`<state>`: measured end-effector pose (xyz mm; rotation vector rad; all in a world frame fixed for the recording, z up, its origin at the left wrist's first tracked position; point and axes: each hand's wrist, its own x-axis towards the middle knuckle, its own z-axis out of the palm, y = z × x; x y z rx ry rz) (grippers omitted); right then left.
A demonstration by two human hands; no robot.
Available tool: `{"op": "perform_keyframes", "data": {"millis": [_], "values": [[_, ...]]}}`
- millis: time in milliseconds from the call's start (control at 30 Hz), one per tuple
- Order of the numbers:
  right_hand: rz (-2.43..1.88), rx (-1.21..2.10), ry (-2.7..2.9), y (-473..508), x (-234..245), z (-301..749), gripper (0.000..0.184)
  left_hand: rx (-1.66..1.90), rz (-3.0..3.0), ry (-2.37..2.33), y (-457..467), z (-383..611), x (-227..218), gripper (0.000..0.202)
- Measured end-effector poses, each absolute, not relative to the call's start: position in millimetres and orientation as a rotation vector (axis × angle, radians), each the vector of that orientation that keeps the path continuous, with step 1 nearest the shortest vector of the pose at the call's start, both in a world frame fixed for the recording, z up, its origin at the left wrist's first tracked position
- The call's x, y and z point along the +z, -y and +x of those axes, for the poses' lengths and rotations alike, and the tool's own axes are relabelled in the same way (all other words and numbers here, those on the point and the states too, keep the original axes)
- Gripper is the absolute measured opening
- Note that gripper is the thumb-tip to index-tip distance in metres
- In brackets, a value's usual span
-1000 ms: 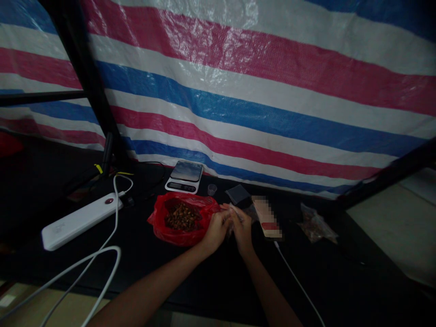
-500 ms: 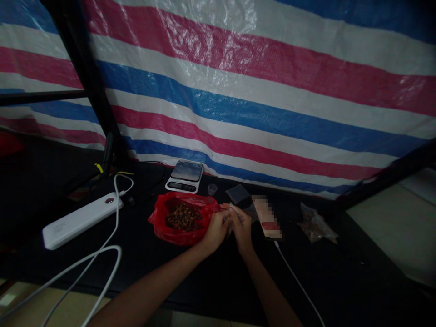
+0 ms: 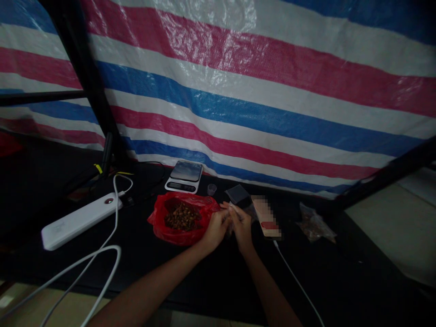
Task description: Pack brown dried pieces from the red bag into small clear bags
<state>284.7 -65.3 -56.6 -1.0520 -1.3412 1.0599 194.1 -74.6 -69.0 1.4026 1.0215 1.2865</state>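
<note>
Fingers [image 3: 225, 212] on both our hands are curling closed, pinching a small, pale, translucent item [image 3: 233, 219] between them, though it is too hidden for us to tell exactly what it is. Our left hand [image 3: 216, 231] and right hand [image 3: 241, 229] are meeting above a black tabletop [image 3: 190, 277], with our left hand pressing against the edge of a crumpled red plastic bag [image 3: 200, 208]. That bag is lying open to our left, holding a heap of small, lumpy brown pieces [image 3: 179, 217]. Just right of our right hand, a pale rectangular packet with a red band [image 3: 265, 217] is lying blurred, and a thin white cable [image 3: 296, 281] is running from it toward us. Further left, a long white power strip [image 3: 80, 222] is lying beside a looping white cable [image 3: 102, 252]. Beyond the bag, a silver digital kitchen scale [image 3: 184, 177] is sitting near a small clear plastic cup [image 3: 211, 189] and a dark square packet [image 3: 236, 194]. Off to the right, a small clear plastic bag of brown pieces [image 3: 315, 227] is lying alone. Behind everything, a red, white and blue striped tarpaulin [image 3: 238, 104] is hanging against a black metal frame [image 3: 88, 91].
</note>
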Motion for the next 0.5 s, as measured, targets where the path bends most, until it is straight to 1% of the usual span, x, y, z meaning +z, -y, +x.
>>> {"op": "perform_keyframes", "data": {"millis": [67,267,500], "values": [[-1.046,1.062,1.346,63.6,-52.7,288.6,0.029,1.24,1.325,-0.926,73.0,192.9,-68.3,0.018],[-1.133,1.019,1.257,53.1,-48.5,308.4,0.025,1.06,1.038,-0.734,68.7,186.3,-63.1,0.044],[-1.158,1.052,1.134,48.4,-38.1,330.6,0.027,1.083,0.999,-0.717,65.0,175.7,-57.1,0.054]]}}
